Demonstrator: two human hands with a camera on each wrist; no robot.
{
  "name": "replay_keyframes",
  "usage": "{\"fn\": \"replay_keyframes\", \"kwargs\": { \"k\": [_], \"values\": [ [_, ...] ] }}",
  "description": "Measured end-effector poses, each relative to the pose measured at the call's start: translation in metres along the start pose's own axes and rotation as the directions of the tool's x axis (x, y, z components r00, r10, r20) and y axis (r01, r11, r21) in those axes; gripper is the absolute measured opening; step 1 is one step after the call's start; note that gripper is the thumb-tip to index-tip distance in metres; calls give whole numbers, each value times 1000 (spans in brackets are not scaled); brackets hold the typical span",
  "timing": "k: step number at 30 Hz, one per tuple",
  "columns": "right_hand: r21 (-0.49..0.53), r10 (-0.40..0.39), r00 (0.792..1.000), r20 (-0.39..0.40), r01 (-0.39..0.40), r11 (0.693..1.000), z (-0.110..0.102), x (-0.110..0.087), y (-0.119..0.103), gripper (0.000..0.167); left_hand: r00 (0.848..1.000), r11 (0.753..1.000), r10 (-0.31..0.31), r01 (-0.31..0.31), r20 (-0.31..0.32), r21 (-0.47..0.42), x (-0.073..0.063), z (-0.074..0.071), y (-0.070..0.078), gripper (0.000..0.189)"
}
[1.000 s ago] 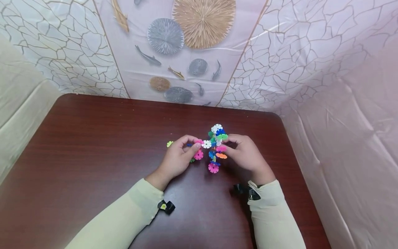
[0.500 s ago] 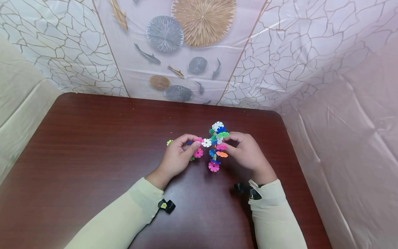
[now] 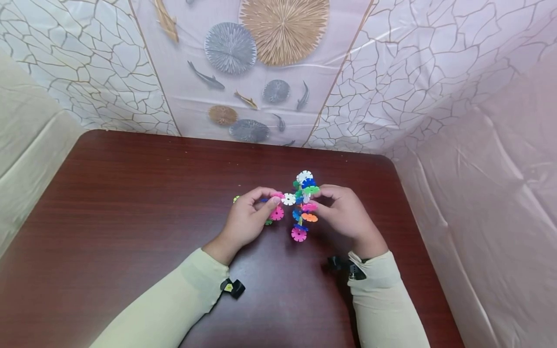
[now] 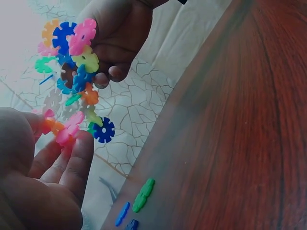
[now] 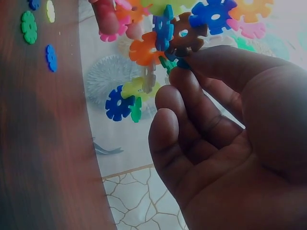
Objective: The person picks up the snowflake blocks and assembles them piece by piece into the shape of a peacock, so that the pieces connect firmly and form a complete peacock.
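Observation:
Both hands share a branching build of slotted, flower-shaped plastic discs in many colours, with a white disc [image 3: 289, 199] facing up between them. From the left, my left hand [image 3: 245, 220] pinches a pink disc [image 4: 72, 127] at the build's end between thumb and fingers. On the other side my right hand [image 3: 348, 217] pinches the build near a brown disc [image 5: 184, 33]; the exact piece under its fingertips is partly hidden. A pink disc [image 3: 299, 235] forms the end nearest me, and white and blue discs top the far end. Another pink disc [image 3: 277, 213] shows just below the left fingertips.
Loose discs lie on the dark red-brown table [image 3: 130, 266] by the left hand: a green one [image 4: 144, 195], a blue one [image 4: 122, 213] and a yellow one [image 5: 50, 11]. Patterned sheeting [image 3: 243, 96] rises behind the table, and plain cloth hangs at both sides.
The build and both hands sit slightly higher in the head view than a second ago, and the build has tipped a little since half a second ago. Both grips stay the same.

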State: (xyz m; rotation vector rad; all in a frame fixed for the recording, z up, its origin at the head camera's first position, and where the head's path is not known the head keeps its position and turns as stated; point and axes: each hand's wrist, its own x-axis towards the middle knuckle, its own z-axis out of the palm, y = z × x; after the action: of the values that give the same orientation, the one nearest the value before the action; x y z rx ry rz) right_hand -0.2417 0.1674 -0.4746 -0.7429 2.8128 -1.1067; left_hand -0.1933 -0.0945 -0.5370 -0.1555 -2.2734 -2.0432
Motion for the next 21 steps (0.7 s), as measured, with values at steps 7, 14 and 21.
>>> {"fn": "replay_keyframes", "kwargs": {
  "k": [7,14,21],
  "values": [
    [-11,-4,1000,-4,4,1000,1,1,-4,13,1000,1000,27,-27,4,13,0,1,1,25],
    [-21,-9,1000,-20,8,1000,4,1,-4,12,999,999,31,-30,-17,31,-1,2,0,23],
    [-28,-17,999,-33,17,999,6,2,-4,13,999,999,23,-22,-35,42,-2,4,0,21]
  ]
}}
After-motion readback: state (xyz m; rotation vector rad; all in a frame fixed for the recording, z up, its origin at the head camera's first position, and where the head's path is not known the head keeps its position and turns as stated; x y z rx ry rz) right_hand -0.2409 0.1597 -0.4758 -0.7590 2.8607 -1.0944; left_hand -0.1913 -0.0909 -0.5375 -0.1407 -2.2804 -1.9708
